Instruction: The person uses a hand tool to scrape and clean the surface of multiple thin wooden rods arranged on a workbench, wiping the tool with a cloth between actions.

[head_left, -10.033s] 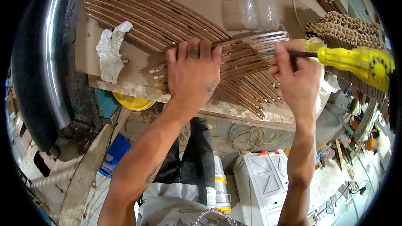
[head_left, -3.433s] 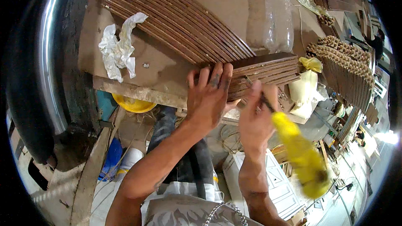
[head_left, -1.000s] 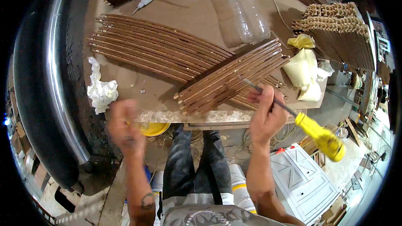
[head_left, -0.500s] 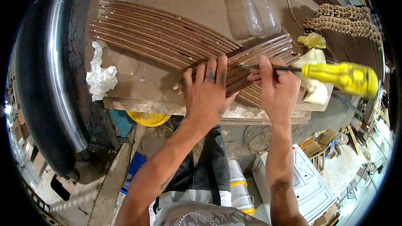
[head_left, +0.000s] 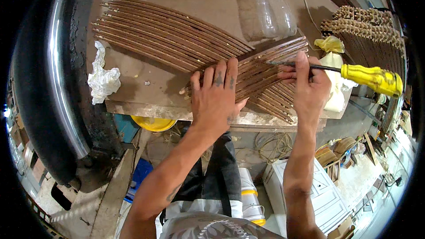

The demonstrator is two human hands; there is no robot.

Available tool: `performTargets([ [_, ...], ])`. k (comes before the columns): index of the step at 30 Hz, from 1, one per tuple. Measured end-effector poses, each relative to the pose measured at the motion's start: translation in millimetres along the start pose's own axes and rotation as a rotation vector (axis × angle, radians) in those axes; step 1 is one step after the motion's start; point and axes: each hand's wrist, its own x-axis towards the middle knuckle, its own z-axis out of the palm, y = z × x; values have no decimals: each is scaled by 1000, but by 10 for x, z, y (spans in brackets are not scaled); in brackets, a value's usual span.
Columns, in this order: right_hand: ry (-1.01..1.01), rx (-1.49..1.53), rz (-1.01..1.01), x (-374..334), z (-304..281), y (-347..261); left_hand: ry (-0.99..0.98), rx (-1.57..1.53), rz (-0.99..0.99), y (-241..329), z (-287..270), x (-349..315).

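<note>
A: The left hand lies open, palm down and fingers spread, pressing on the near bundle of thin brown cane strips at the near edge of the desk. The right hand is closed around the shaft of a yellow-handled screwdriver, with its tip resting on the strips just right of the left fingers.

B: So what could go wrong?

A: I'd judge the tip could skid off a rounded strip and run toward the left fingertips, since they sit close by. The grip is on the shaft, with the handle sticking out to the right, so there may be less control. Pressing hard could also split a strip, or push the bundle off the near edge, where it already overhangs a little.

B: And the other fan of strips?

A: It lies farther back and to the left, crossing under the near bundle. A crumpled white rag sits at the left edge, and a clear plastic bottle lies at the far side.

B: Anything you can't make out?

A: Whether the strips are glued or tied is hidden under the palm. The woven stack at far right is bent by the lens and cut off.
</note>
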Motion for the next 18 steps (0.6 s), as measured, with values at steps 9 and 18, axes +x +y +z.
performTargets([
  [9, -43, -130, -154, 15, 40, 65, -3, 2, -14, 17, 10, 0],
  [18, 55, 119, -116, -31, -93, -19, 29, -17, -2, -7, 28, -3],
])
